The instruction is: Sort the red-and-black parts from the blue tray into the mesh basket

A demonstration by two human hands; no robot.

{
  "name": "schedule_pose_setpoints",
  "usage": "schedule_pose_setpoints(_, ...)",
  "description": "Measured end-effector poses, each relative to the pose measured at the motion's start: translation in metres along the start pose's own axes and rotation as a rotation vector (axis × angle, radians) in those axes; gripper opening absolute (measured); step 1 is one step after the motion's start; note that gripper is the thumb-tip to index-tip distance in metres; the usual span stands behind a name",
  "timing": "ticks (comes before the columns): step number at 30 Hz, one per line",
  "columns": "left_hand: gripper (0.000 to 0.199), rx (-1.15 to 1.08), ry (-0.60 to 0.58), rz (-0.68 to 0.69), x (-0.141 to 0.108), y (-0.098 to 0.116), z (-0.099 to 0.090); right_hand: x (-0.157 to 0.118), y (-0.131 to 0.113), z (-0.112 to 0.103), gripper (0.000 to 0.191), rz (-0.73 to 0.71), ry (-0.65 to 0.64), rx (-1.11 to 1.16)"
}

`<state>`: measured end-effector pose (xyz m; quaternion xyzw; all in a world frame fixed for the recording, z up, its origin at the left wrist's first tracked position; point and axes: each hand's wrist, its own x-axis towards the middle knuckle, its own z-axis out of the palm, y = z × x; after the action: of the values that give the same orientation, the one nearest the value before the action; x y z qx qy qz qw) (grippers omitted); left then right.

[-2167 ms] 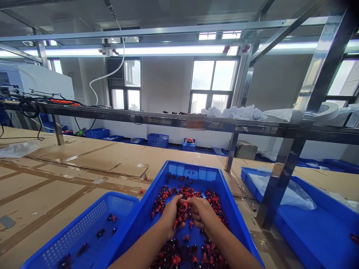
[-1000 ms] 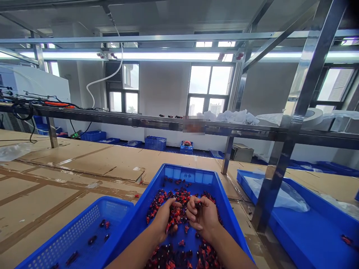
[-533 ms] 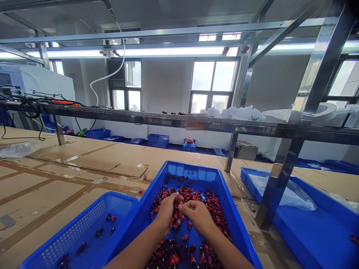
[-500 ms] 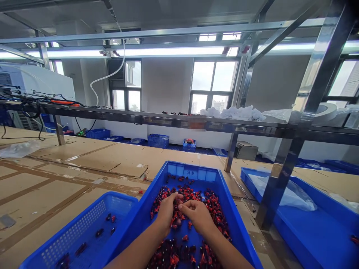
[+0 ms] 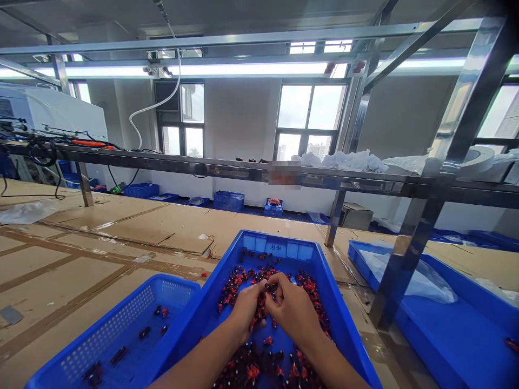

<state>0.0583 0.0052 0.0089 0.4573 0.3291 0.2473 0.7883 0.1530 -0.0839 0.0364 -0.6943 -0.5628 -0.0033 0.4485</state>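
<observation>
Both my hands are close together over a large blue tray (image 5: 352, 319) that holds many small red and black parts (image 5: 312, 294). My left hand (image 5: 246, 307) has its fingers closed around a small dark red part (image 5: 271, 289). Thumb and fingers of my right hand (image 5: 292, 309) pinch at the same part from the right. The part is mostly hidden by the fingers, so its shape is unclear. More parts lie in a heap below my wrists, nearest to me.
A perforated blue basket (image 5: 109, 310) with several dark parts stands at the left. At the right, a metal post (image 5: 409, 254) rises beside another blue tray (image 5: 458, 324) with a plastic bag (image 5: 413, 275). A metal rail (image 5: 227, 168) crosses ahead above the cardboard-covered table (image 5: 162, 224).
My hands have moved slightly to the right and closer together. My right hand has risen a little, its fingers now arched over the small part. The view has shifted slightly.
</observation>
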Motion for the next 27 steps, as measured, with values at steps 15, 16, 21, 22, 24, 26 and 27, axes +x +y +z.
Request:
schedule_pose_setpoints(15,0.051,0.056,-0.076,0.001,-0.005,0.002,0.005,0.006,0.003,-0.002,0.017,0.093,-0.05,0.237)
schedule_pose_setpoints(16,0.051,0.055,-0.073,-0.007,-0.004,0.002,0.004,0.007,0.004,-0.002,0.014,0.152,-0.045,0.372)
schedule_pose_setpoints(21,0.06,0.009,-0.062,-0.034,-0.002,0.002,0.002,0.012,0.016,-0.002,0.026,0.425,-0.136,0.84)
schedule_pose_setpoints(22,0.062,0.009,-0.066,-0.037,-0.002,0.002,0.003,0.013,0.019,-0.002,0.028,0.432,-0.147,0.834)
schedule_pose_setpoints(24,0.065,0.026,-0.082,-0.036,-0.004,0.003,0.005,0.015,0.023,-0.002,0.029,0.442,-0.163,0.808)
schedule_pose_setpoints(26,0.068,0.064,-0.099,-0.043,-0.006,0.004,0.008,0.016,0.024,0.0,0.03,0.429,-0.173,0.742)
schedule_pose_setpoints(27,0.069,0.08,-0.109,-0.045,-0.007,0.005,0.01,0.016,0.024,0.002,0.03,0.408,-0.171,0.697)
